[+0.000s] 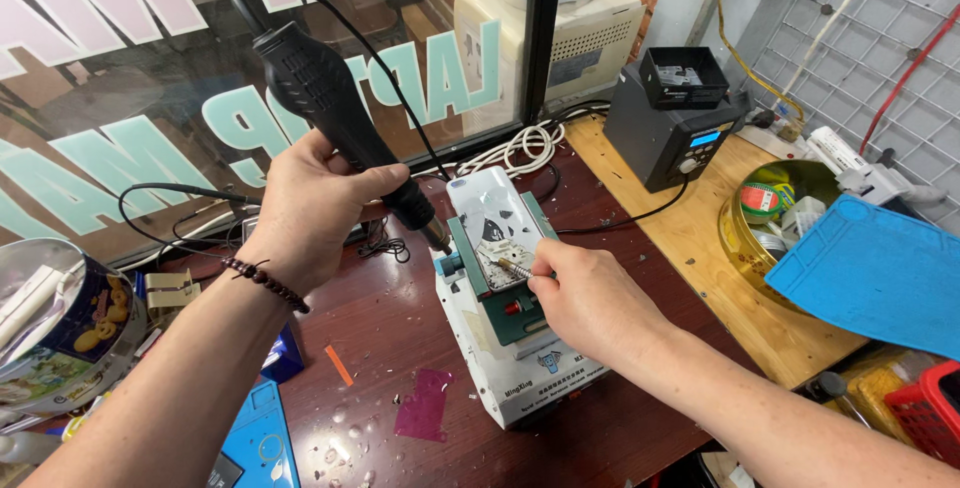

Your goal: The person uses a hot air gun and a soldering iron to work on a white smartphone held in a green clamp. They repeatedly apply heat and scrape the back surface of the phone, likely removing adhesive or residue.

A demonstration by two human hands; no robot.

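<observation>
Beside blue mat [880,273]: left grip [310,203] around hot-air wand [340,113]; right grip [590,298] pinching perhaps tweezers [512,268].

Both forearms are bare from the lower frame edge to the wrists; no sleeves, gloves or watch show in the head view. The left hand [305,210] carries a single bracelet of small, round, dark brown beads [265,282], strung in one row and seated around the wrist just below the hand. The right hand [590,298] and its wrist are unadorned. No rings are visible on the fingers that show. Fingernails are short and unpainted.
</observation>
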